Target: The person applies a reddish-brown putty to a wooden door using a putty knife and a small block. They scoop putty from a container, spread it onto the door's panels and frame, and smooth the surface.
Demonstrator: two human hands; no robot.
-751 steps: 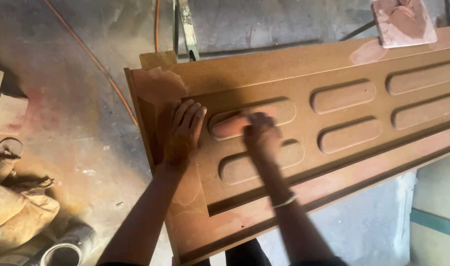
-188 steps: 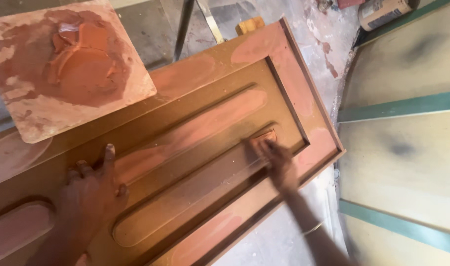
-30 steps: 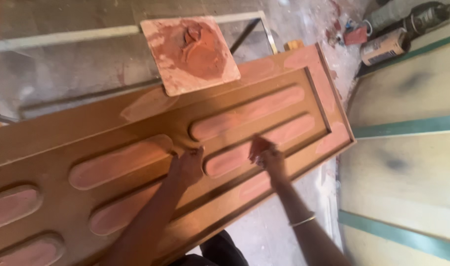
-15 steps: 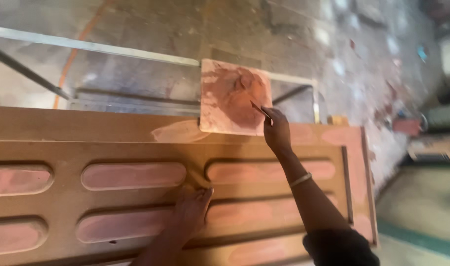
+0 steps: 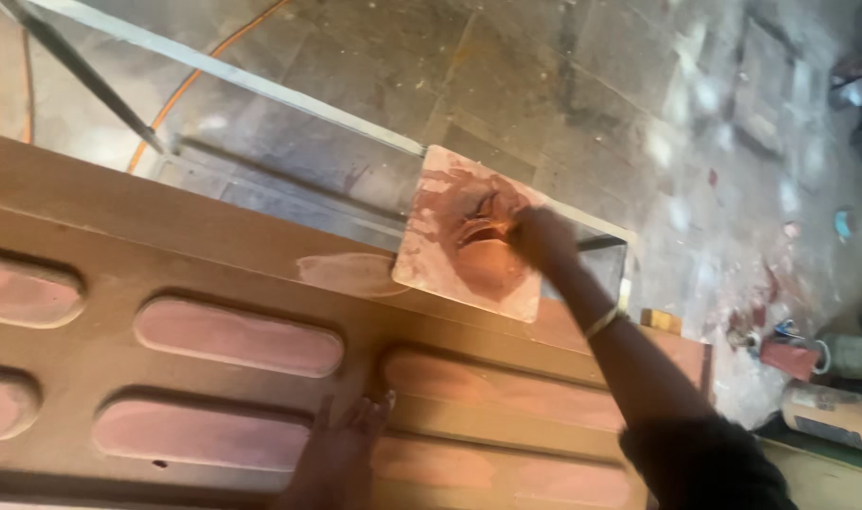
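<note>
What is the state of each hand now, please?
Left hand: open, fingers spread, flat on the brown door panel.
Right hand: in the reddish filler on the square board; grip cannot be told.

Background stuff: the grey concrete floor [image 5: 582,85] fills the top of the frame, dusty with pale blotches and reddish spatter toward the right. A thin orange cable [image 5: 181,104] snakes across the upper left. A pale metal bar [image 5: 261,85] of a frame runs diagonally from the top left. At the lower right edge sits a red-smeared cylindrical can [image 5: 832,416] lying on its side.
</note>
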